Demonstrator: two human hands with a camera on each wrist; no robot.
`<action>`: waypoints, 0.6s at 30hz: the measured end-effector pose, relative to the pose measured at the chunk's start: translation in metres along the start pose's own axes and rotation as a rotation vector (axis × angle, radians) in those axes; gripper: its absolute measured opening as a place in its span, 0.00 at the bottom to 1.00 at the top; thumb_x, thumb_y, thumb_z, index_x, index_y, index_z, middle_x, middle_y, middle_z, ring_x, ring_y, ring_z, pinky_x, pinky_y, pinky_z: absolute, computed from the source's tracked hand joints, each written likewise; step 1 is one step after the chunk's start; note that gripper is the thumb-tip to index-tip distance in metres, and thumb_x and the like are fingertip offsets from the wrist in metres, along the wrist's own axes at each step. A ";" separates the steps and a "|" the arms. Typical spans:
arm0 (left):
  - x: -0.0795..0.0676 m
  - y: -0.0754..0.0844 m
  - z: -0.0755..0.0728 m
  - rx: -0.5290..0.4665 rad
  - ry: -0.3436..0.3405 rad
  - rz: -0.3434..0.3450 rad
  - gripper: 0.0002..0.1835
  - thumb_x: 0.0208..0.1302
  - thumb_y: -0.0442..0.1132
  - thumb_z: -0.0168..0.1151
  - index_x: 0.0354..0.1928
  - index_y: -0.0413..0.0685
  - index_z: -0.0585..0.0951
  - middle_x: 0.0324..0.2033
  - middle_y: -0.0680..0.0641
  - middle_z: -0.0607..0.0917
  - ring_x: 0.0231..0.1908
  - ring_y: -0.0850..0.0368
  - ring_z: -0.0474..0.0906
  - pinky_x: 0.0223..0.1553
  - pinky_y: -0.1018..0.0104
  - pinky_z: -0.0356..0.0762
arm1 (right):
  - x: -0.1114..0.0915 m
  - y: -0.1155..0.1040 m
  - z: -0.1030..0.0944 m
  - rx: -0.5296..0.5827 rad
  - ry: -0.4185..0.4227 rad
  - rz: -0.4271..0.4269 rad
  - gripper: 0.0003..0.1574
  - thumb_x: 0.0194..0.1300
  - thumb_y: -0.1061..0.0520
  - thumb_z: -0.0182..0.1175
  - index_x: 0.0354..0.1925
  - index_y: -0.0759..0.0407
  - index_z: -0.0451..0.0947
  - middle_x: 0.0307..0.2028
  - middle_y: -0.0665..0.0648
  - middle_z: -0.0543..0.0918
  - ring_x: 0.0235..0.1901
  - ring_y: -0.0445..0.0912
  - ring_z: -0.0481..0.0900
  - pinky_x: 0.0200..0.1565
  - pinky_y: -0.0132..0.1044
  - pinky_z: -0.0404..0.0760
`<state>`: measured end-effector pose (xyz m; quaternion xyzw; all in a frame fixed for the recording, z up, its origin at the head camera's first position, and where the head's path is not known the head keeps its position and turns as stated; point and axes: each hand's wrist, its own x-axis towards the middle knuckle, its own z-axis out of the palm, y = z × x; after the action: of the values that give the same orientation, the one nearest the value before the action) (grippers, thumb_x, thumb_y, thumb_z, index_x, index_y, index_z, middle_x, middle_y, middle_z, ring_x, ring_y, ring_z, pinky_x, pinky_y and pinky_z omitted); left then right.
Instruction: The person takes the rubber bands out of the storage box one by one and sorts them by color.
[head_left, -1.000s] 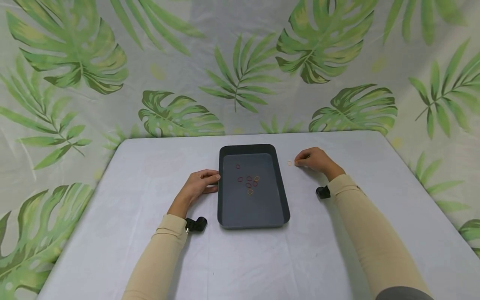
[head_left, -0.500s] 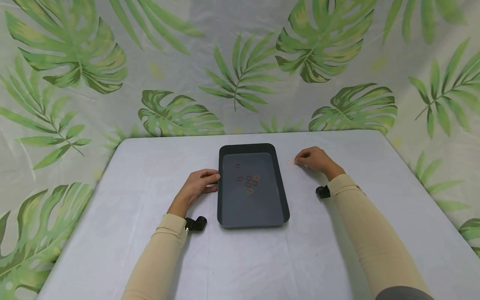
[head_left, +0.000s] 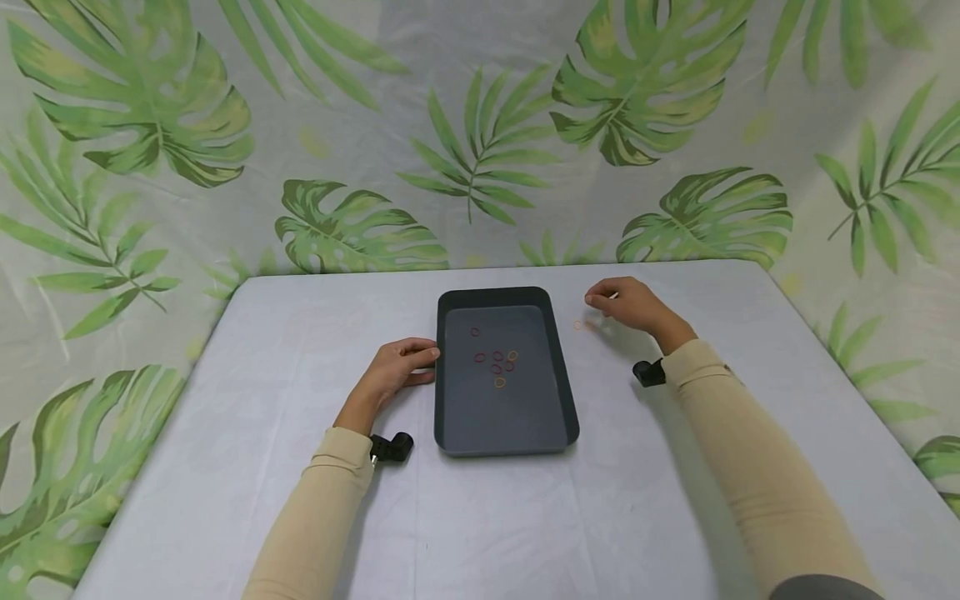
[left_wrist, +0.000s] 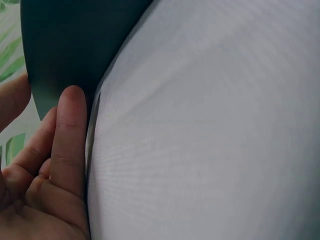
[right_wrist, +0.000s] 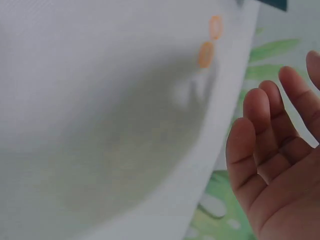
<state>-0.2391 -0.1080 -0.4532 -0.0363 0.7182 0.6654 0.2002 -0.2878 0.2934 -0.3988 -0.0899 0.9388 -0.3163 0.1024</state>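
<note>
A dark grey rectangular tray [head_left: 502, 425] lies on the white table. Several small red rings like rubber bands, such as one red ring [head_left: 475, 332], lie on its floor with two yellow ones, one being this yellow ring [head_left: 499, 382]. At the tray's left side my left hand [head_left: 390, 367] rests its extended fingertips against the outer wall. My right hand [head_left: 630, 302] hovers beyond the tray's right side, fingers loosely bent, with nothing visible between them in the right wrist view. Below it, two orange rings [right_wrist: 205, 54] lie close together on the cloth.
A white cloth [head_left: 300, 333] covers the table. Behind it hangs a pale curtain [head_left: 480, 125] printed with green leaves, close past the table's far edge. Black wrist cameras, one the left-wrist camera [head_left: 393, 447], jut from both sleeves.
My right hand has lifted up and away from the cloth, uncovering the second orange ring beside the first. My left hand and the tray have stayed put.
</note>
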 end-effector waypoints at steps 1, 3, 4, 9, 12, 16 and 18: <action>0.000 0.000 0.000 -0.001 0.002 -0.001 0.22 0.68 0.37 0.63 0.62 0.37 0.77 0.53 0.45 0.80 0.41 0.66 0.82 0.47 0.68 0.88 | 0.000 -0.003 -0.001 0.001 -0.001 -0.015 0.25 0.76 0.48 0.52 0.59 0.64 0.77 0.54 0.67 0.81 0.48 0.58 0.82 0.47 0.48 0.83; 0.000 0.000 0.000 -0.002 0.002 0.001 0.22 0.68 0.37 0.63 0.62 0.36 0.77 0.52 0.45 0.80 0.41 0.66 0.82 0.46 0.68 0.88 | 0.000 -0.007 -0.002 0.002 -0.008 -0.033 0.25 0.76 0.48 0.52 0.59 0.64 0.77 0.55 0.66 0.81 0.49 0.59 0.82 0.50 0.50 0.83; 0.000 0.000 0.000 -0.002 0.002 0.002 0.22 0.68 0.37 0.63 0.62 0.36 0.77 0.51 0.46 0.80 0.41 0.66 0.82 0.46 0.68 0.88 | 0.000 -0.009 -0.002 0.002 -0.011 -0.039 0.25 0.76 0.48 0.52 0.60 0.64 0.77 0.56 0.66 0.81 0.50 0.59 0.82 0.50 0.50 0.83; 0.001 -0.001 0.000 -0.002 -0.001 0.014 0.23 0.68 0.37 0.63 0.62 0.34 0.76 0.50 0.47 0.81 0.40 0.66 0.82 0.46 0.68 0.88 | -0.001 -0.018 -0.001 -0.006 -0.030 -0.059 0.25 0.76 0.46 0.52 0.60 0.62 0.77 0.56 0.65 0.81 0.49 0.58 0.82 0.51 0.50 0.83; 0.001 -0.001 -0.001 -0.003 -0.006 0.018 0.23 0.68 0.37 0.63 0.62 0.34 0.76 0.50 0.47 0.81 0.40 0.66 0.82 0.47 0.68 0.88 | -0.002 -0.025 -0.001 -0.005 -0.034 -0.081 0.24 0.76 0.47 0.53 0.59 0.61 0.78 0.54 0.64 0.81 0.49 0.57 0.82 0.50 0.50 0.83; 0.000 0.000 0.000 -0.006 -0.002 0.012 0.22 0.68 0.37 0.63 0.61 0.35 0.77 0.49 0.47 0.81 0.40 0.66 0.82 0.46 0.69 0.88 | -0.005 -0.037 0.001 0.000 -0.029 -0.134 0.21 0.75 0.48 0.53 0.57 0.59 0.79 0.53 0.63 0.82 0.47 0.55 0.82 0.49 0.49 0.83; 0.000 0.000 0.000 -0.004 -0.001 0.011 0.22 0.68 0.37 0.62 0.61 0.35 0.77 0.50 0.46 0.80 0.40 0.66 0.82 0.46 0.69 0.88 | -0.007 -0.043 0.004 0.000 -0.023 -0.163 0.20 0.75 0.49 0.54 0.57 0.58 0.79 0.53 0.61 0.83 0.47 0.54 0.82 0.48 0.49 0.83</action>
<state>-0.2388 -0.1080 -0.4527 -0.0326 0.7171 0.6679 0.1967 -0.2761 0.2588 -0.3741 -0.1698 0.9272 -0.3224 0.0872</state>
